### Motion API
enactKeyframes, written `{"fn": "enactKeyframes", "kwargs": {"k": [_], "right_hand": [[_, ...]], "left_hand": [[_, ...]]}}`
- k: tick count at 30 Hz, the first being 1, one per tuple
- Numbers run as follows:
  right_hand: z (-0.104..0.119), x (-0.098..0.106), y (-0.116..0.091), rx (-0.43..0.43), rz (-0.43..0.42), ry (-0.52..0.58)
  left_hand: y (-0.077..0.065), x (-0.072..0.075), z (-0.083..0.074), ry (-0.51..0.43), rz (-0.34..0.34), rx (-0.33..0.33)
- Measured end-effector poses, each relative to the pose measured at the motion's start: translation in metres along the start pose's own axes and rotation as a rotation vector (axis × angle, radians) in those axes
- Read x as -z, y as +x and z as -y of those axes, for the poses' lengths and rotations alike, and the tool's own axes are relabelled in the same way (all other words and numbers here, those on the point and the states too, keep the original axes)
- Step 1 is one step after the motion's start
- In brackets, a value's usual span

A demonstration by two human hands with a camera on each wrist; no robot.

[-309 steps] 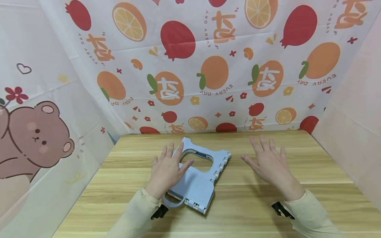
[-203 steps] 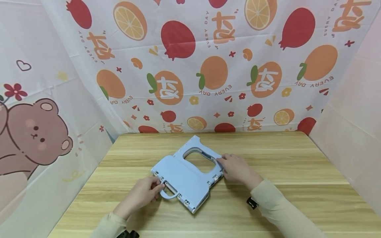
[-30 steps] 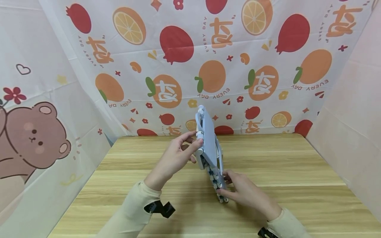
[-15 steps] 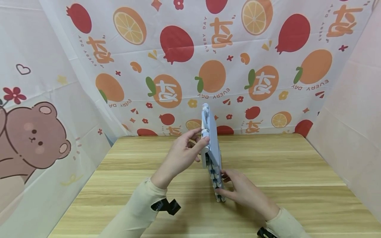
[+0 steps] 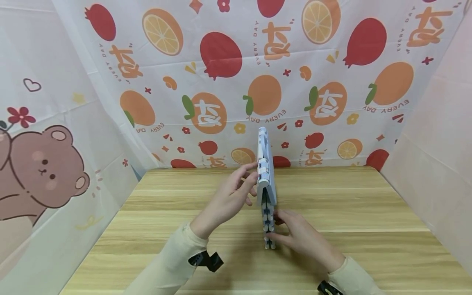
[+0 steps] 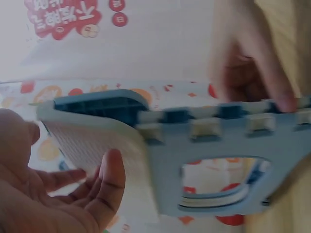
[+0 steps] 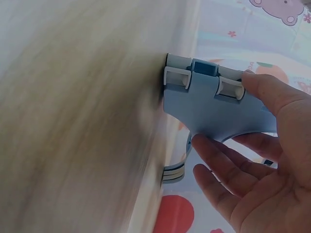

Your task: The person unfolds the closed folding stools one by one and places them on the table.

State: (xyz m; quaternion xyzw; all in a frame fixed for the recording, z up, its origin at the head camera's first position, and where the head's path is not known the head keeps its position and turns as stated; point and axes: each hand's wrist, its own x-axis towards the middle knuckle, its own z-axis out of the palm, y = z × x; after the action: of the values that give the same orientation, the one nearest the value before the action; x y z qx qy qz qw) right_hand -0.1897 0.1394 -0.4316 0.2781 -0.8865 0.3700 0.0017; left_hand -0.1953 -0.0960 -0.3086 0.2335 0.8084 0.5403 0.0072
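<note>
A light-blue folding step stool [image 5: 270,172], folded, stands on edge on the wooden table, seen nearly edge-on in the head view. My right hand [image 5: 300,237] grips its lower leg section; in the right wrist view the thumb lies on the hinge edge and fingers bend against the leg panel [image 7: 199,107]. My left hand [image 5: 228,198] is at the stool's upper left, fingers loosely bent. In the left wrist view that hand [image 6: 73,194] is beside the textured top panel [image 6: 97,145], not wrapped round it; whether fingertips touch is unclear.
The wooden table [image 5: 166,192] reaches back to a fruit-printed curtain [image 5: 228,94]. A bear-printed sheet [image 5: 48,172] hangs at the left and a pale sheet [image 5: 435,164] at the right. Black straps with cameras are on both wrists.
Earlier the stool lay flat; it was stood up on edge. Over the last second its top swung right to near upright. My left hand followed rightward and its thumb came off the panel's near face.
</note>
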Motion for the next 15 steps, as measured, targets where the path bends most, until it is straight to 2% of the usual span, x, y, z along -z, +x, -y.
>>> {"fn": "enactKeyframes", "kwargs": {"k": [5,10,15], "right_hand": [[-0.002,-0.003,0.003,-0.01,0.014,0.023],[-0.002,-0.004,0.004,-0.013,0.018,0.028],[-0.003,-0.003,0.002,0.02,-0.009,-0.02]], "left_hand": [[-0.009,-0.006,0.027,-0.046,0.058,0.006],[-0.017,-0.016,0.054,0.012,0.114,0.013],[-0.017,-0.028,0.066,0.04,0.138,0.022]]}}
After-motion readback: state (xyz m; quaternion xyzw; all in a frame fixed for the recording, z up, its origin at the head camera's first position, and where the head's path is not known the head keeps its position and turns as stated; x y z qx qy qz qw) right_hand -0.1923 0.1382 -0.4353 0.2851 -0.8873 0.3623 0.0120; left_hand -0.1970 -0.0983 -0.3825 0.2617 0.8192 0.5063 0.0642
